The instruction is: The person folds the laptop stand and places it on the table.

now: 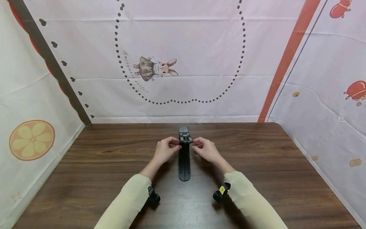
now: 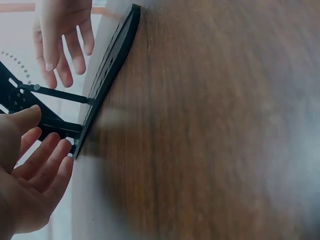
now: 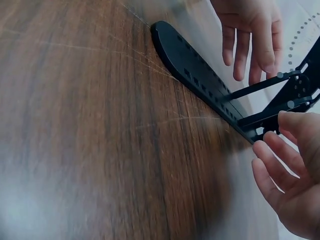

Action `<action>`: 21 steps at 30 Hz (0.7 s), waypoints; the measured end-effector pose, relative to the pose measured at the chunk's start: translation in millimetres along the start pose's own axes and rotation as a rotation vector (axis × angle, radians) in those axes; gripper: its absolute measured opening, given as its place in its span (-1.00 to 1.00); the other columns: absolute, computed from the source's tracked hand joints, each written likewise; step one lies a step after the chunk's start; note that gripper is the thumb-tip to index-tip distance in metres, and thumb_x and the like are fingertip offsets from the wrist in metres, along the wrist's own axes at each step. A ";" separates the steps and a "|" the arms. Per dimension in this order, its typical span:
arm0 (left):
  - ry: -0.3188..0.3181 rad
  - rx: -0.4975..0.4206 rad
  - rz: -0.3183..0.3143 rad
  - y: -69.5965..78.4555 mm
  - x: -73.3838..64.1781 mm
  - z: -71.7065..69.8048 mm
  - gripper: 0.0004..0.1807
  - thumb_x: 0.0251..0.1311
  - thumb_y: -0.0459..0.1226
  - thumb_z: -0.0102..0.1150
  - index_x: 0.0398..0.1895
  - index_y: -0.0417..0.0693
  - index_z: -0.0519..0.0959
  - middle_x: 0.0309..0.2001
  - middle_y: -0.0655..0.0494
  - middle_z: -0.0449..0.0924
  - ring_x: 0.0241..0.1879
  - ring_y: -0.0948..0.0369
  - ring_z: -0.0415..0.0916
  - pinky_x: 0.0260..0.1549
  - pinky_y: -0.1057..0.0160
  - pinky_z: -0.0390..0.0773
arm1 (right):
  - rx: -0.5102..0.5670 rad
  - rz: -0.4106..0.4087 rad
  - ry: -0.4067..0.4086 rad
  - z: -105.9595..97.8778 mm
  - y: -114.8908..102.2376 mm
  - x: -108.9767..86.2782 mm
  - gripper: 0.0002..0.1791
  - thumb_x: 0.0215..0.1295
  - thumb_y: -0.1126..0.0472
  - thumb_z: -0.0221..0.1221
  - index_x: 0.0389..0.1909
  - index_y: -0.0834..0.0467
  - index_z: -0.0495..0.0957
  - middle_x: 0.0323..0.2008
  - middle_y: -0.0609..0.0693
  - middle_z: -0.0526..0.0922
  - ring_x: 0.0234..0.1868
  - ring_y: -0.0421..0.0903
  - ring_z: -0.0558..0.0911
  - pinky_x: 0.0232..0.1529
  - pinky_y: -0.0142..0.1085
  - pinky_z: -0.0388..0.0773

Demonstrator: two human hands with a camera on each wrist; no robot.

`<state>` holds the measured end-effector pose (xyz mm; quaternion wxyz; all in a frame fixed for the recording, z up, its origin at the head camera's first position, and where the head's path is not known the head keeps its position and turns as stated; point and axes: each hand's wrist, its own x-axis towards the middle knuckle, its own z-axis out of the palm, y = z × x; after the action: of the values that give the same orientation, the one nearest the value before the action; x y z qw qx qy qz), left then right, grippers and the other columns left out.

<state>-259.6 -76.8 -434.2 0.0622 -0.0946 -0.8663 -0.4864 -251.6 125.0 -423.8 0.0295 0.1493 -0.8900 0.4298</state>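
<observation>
A black folding stand [image 1: 184,162] stands on the table, its long slotted base [image 3: 187,62] pointing towards me and its upper plate raised on hinged struts [image 2: 62,94]. At the left of the raised part is my left hand [image 1: 165,149], fingers loosely bent and thumb tip by the hinge. My right hand [image 1: 207,150] mirrors it on the right, its fingertips close beside the stand's edge. In the right wrist view, the right thumb [image 3: 295,120] overlaps the end of a strut. Whether the fingertips press on the stand is hard to tell.
The dark wood-grain table [image 1: 114,159] extends around the stand. Printed white cloth [image 1: 200,63] hangs behind it and along both sides. Each sleeve carries a small black wrist camera, one on the left [image 1: 153,196] and one on the right [image 1: 220,194].
</observation>
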 end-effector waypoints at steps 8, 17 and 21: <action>0.013 0.010 -0.022 -6.6 5.9 9.1 -0.89 0.02 -0.28 0.31 -0.35 -0.02 0.63 -0.34 0.15 0.67 -0.37 0.25 0.59 -0.36 0.28 0.57 | 0.014 0.030 0.017 10.0 0.2 5.9 -0.84 0.17 0.28 0.20 -0.21 0.13 0.54 -0.28 0.00 0.68 -0.24 -0.05 0.65 -0.30 -0.23 0.56; 0.041 0.032 -0.017 -8.0 6.8 13.3 -0.95 0.00 -0.30 0.32 -0.45 -0.02 0.62 -0.42 0.17 0.66 -0.40 0.27 0.58 -0.38 0.28 0.55 | -0.031 0.031 0.021 20.2 4.1 12.1 -0.92 0.18 0.28 0.20 -0.31 0.13 0.53 -0.34 -0.02 0.65 -0.24 -0.07 0.65 -0.31 -0.25 0.57; 0.065 0.051 -0.008 -7.9 6.8 13.0 -0.95 -0.01 -0.30 0.32 -0.49 -0.02 0.62 -0.46 0.19 0.66 -0.41 0.27 0.57 -0.38 0.27 0.53 | -0.043 0.021 0.039 22.8 2.5 13.7 -0.95 0.16 0.30 0.21 -0.37 0.12 0.52 -0.40 -0.02 0.65 -0.27 -0.08 0.65 -0.29 -0.23 0.57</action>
<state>-268.2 -69.0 -446.2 0.0909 -0.0736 -0.8764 -0.4671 -263.6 105.5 -437.5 0.0453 0.1309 -0.8998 0.4138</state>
